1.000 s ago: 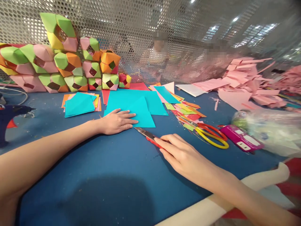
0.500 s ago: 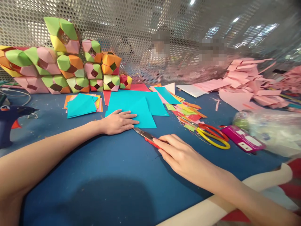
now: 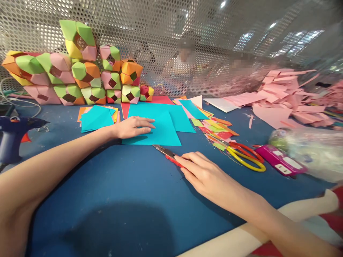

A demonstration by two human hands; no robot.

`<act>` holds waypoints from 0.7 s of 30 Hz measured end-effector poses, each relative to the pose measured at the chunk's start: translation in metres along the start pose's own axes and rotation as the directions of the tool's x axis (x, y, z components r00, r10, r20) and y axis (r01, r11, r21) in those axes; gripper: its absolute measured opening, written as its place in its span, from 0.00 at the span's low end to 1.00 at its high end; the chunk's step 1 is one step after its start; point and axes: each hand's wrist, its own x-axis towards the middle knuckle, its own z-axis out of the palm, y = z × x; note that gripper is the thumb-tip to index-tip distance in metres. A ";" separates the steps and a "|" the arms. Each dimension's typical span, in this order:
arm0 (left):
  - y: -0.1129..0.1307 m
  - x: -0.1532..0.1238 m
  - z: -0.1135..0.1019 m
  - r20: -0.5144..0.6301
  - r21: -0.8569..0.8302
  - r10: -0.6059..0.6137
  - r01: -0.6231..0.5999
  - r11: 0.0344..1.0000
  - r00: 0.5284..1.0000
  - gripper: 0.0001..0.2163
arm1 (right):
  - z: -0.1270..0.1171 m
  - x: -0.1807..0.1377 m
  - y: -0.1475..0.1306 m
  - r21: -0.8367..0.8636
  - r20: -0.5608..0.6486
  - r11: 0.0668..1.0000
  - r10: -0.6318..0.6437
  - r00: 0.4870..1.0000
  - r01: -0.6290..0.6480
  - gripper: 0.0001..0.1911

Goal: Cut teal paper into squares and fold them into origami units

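Observation:
My left hand (image 3: 132,127) hovers with its fingers stretched out over the near left part of a teal paper sheet (image 3: 163,125) on the blue table (image 3: 128,192). My right hand (image 3: 200,173) lies over the red handle of a utility knife (image 3: 167,154), fingers curled round it. The knife's blade points up and left toward the teal sheet's front edge. More teal sheets lie under and behind the top one.
Folded paper cubes (image 3: 80,71) are stacked at the back left against a perforated metal screen. A blue glue gun (image 3: 13,137) stands at far left. Teal squares (image 3: 96,117), coloured scraps, red-yellow scissors (image 3: 241,151), a pink box (image 3: 280,160) and pink offcuts (image 3: 281,96) lie around.
My left hand has lifted off the teal sheet's front left corner and moved a little further back over it. The right hand and knife have barely moved.

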 end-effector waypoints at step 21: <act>-0.015 -0.007 0.009 0.112 0.268 -0.011 -0.020 0.963 0.994 0.21 | 0.000 0.003 -0.007 -0.013 0.017 1.000 -0.019 1.000 0.019 0.19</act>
